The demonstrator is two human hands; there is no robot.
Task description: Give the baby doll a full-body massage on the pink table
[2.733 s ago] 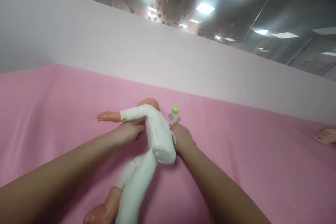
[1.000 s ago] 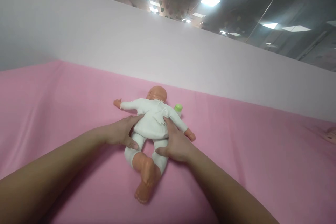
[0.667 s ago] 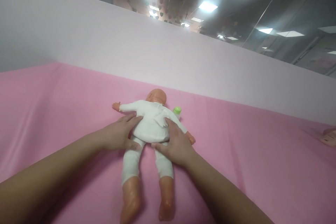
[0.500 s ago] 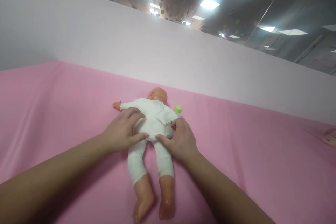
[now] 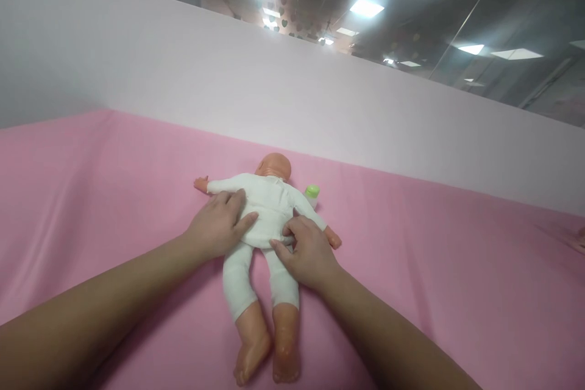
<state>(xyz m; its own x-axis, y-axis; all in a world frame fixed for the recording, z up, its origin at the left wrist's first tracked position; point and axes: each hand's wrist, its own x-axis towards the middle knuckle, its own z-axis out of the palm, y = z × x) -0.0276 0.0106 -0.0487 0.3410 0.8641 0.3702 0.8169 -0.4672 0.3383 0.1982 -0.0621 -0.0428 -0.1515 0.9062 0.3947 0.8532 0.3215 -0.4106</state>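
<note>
- Since the frame half a second ago, our left hand (image 5: pixel 218 225) has moved its thumb higher on the doll (image 5: pixel 269 210), and the loose cloth by our right hand (image 5: pixel 311 253) now lies flatter.
- Nearest us, below both hands, the bare feet (image 5: pixel 286 362) lie close together on the pink sheet (image 5: pixel 411 292); if we dragged the body, the legs could cross.
- Our left hand is spread wide over the torso's left side; uneven pressure there could roll the doll.
- Our right hand is half curled at the opposite side; we cannot tell whether it pinches cloth. If so, a tug could ruck up the white suit.
- Between our hands the doll seems face-down, its head (image 5: pixel 276 166) beyond our fingertips; shoving forward could bend the neck.
- Past our right hand, beside the sleeve, stands a green-capped bottle (image 5: pixel 312 195); knocking the doll's arm could tip it.
- Farthest, beyond both hands, rises the white wall (image 5: pixel 228 73).
</note>
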